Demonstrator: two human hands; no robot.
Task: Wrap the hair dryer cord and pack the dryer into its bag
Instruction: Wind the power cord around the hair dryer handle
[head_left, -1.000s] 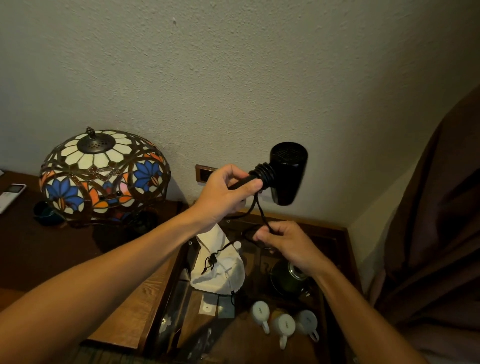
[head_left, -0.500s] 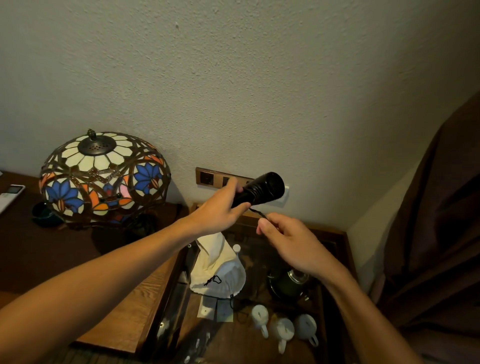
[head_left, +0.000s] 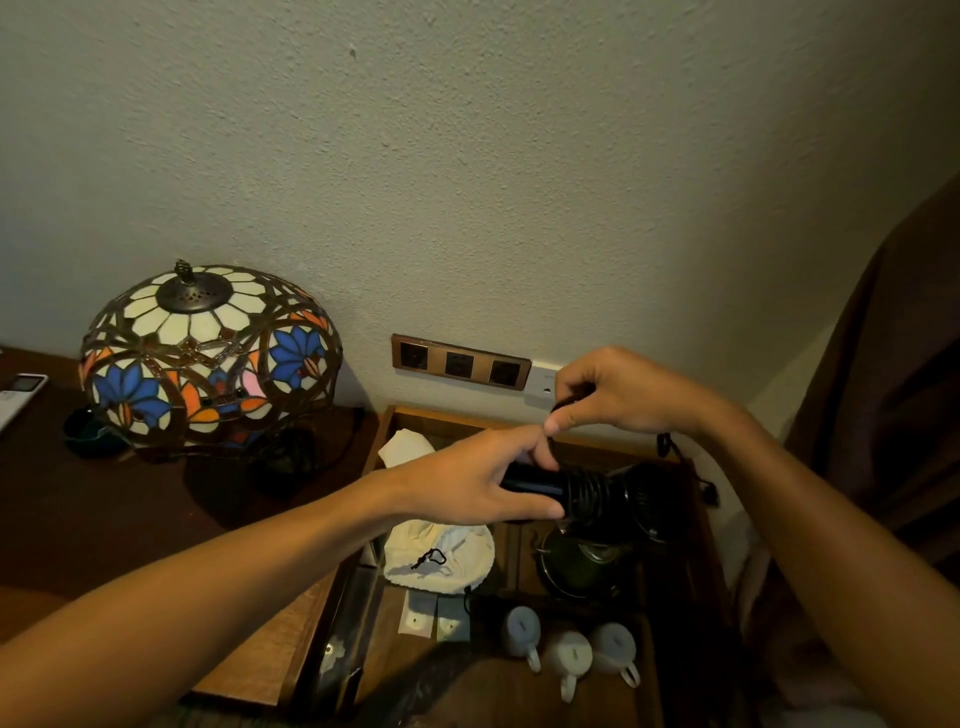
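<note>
My left hand (head_left: 467, 480) grips the handle of the black hair dryer (head_left: 636, 499), which lies sideways over the wooden tray with its head to the right. Several turns of black cord (head_left: 587, 491) are wound around the handle next to my fingers. My right hand (head_left: 618, 392) is above the dryer, pinching the free end of the cord between thumb and fingers; the plug end dangles below my wrist. The white drawstring bag (head_left: 441, 553) lies crumpled in the tray under my left hand.
The wooden tray (head_left: 696, 525) also holds a dark green kettle (head_left: 582, 564), three white mugs (head_left: 569, 649) and sachets. A stained-glass lamp (head_left: 208, 358) stands on the table at left. A wall socket strip (head_left: 460, 361) is behind the tray, a brown curtain (head_left: 893, 364) at right.
The dryer has come down from in front of the wall to just over the tray and turned sideways. My right hand has risen above it with the cord, adding turns around the handle.
</note>
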